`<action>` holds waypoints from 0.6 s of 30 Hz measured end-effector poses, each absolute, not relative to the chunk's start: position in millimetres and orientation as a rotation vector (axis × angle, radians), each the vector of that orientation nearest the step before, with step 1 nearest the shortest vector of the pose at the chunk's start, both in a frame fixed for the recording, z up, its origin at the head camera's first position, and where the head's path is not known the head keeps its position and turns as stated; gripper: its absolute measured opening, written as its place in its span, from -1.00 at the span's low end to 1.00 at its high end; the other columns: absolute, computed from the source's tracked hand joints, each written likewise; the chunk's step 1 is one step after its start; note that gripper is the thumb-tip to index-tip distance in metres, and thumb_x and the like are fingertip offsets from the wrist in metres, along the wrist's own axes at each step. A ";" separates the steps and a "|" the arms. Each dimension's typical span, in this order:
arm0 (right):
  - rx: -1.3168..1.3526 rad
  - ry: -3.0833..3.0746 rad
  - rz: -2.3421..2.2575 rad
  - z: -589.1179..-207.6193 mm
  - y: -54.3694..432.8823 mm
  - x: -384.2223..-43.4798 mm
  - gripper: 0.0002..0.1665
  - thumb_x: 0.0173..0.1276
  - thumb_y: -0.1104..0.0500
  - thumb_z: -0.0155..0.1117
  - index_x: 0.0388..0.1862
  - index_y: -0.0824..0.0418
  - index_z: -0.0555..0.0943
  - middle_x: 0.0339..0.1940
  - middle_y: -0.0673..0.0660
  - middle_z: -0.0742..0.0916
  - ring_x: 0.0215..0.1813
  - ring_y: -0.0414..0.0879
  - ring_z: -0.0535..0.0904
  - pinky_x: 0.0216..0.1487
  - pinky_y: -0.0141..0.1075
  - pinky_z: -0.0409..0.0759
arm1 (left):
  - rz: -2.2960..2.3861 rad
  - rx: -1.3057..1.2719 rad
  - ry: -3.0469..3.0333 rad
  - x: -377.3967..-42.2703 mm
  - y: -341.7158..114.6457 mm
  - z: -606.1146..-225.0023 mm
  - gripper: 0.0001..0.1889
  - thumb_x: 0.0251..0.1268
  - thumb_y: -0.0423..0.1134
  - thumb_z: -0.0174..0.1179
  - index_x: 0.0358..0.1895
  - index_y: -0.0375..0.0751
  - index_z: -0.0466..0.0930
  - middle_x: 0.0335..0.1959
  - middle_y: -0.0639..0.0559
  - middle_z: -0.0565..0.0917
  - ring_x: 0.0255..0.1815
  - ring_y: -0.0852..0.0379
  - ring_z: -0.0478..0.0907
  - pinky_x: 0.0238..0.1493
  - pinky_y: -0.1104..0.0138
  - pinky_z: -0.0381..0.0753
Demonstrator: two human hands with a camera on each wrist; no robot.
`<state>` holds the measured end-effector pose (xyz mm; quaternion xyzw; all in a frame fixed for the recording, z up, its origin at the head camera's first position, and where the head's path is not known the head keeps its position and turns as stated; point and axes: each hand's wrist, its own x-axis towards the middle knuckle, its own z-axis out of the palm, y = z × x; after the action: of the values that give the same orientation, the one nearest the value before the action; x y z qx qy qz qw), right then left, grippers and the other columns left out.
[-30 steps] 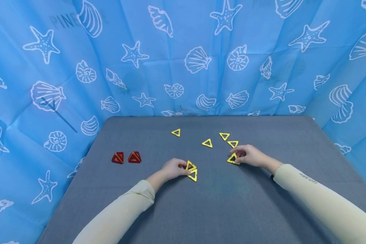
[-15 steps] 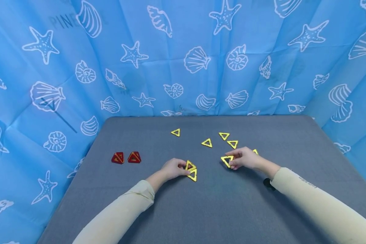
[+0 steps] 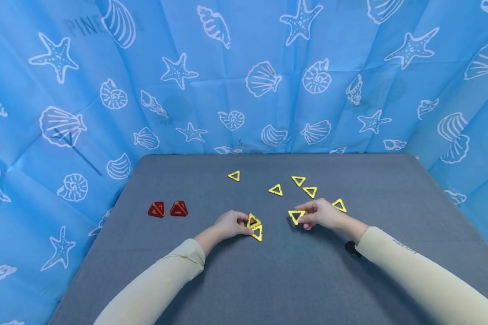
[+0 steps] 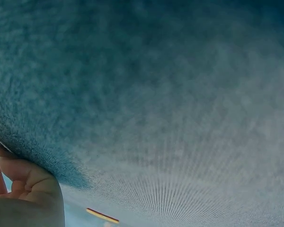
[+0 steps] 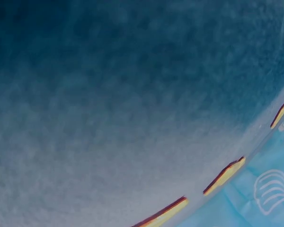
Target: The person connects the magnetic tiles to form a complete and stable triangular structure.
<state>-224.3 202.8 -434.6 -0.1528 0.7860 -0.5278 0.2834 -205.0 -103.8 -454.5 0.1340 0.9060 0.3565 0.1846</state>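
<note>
Carefully: left hand [image 3: 229,225] grips adjoining yellow pair [image 3: 255,227], right hand [image 3: 320,214] pinches single yellow triangle [image 3: 295,211]; I'd brace pair, tilt triangle level, square edges.

Between the yellow pair [image 3: 255,225] at your left grip [image 3: 229,224] and the triangle [image 3: 296,211] in your right grip [image 3: 319,214], you have a bare lane of surface [image 3: 274,234], widening toward you. Three loose triangles [image 3: 310,188] obstruct you beyond the right grip; another tile [image 3: 343,206] lies near its wrist.
</note>
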 end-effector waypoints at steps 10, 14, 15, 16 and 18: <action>-0.385 2.124 -1.442 -432.4 184.5 -214.6 -0.46 0.36 0.34 0.26 0.25 0.58 0.41 -0.31 0.21 0.73 -0.40 -0.17 0.63 -0.24 -0.19 0.64 | 0.983 0.382 2.605 -203.7 -102.5 -455.7 -0.81 0.12 -0.18 0.43 -0.39 -0.16 0.60 -0.61 0.18 0.40 -0.59 0.26 0.28 -0.48 0.41 0.20; -0.417 2.144 -1.422 -432.7 178.0 -214.0 -0.47 0.35 0.35 0.26 0.24 0.59 0.42 -0.37 0.19 0.71 -0.40 -0.16 0.63 -0.25 -0.19 0.64 | 0.959 0.359 2.643 -202.5 -99.9 -456.2 -0.80 0.13 -0.14 0.43 -0.36 -0.14 0.61 -0.61 0.17 0.40 -0.59 0.25 0.27 -0.49 0.40 0.19; -0.425 2.148 -1.416 -433.2 176.8 -214.3 -0.47 0.35 0.35 0.26 0.23 0.59 0.42 -0.39 0.18 0.70 -0.40 -0.16 0.63 -0.26 -0.20 0.64 | 0.950 0.352 2.655 -202.4 -98.9 -456.1 -0.79 0.13 -0.13 0.42 -0.36 -0.14 0.61 -0.61 0.17 0.39 -0.59 0.25 0.26 -0.49 0.40 0.19; -0.434 2.153 -1.410 -433.5 175.5 -214.6 -0.48 0.35 0.35 0.26 0.23 0.58 0.43 -0.40 0.17 0.70 -0.40 -0.16 0.63 -0.26 -0.21 0.64 | 0.943 0.346 2.666 -202.2 -98.0 -456.4 -0.79 0.13 -0.12 0.42 -0.37 -0.13 0.60 -0.61 0.17 0.38 -0.59 0.24 0.26 -0.49 0.39 0.18; -0.447 2.164 -1.397 -433.9 172.8 -215.2 -0.49 0.36 0.35 0.26 0.22 0.58 0.44 -0.40 0.16 0.69 -0.40 -0.16 0.63 -0.27 -0.22 0.64 | 0.931 0.326 2.685 -201.9 -95.9 -456.6 -0.78 0.14 -0.10 0.42 -0.38 -0.12 0.59 -0.61 0.17 0.37 -0.59 0.23 0.25 -0.49 0.38 0.18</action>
<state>-215.2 172.8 -433.9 -0.1651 0.7991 -0.5160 0.2606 -201.9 -95.9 -456.6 0.1130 0.9294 0.3223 0.1401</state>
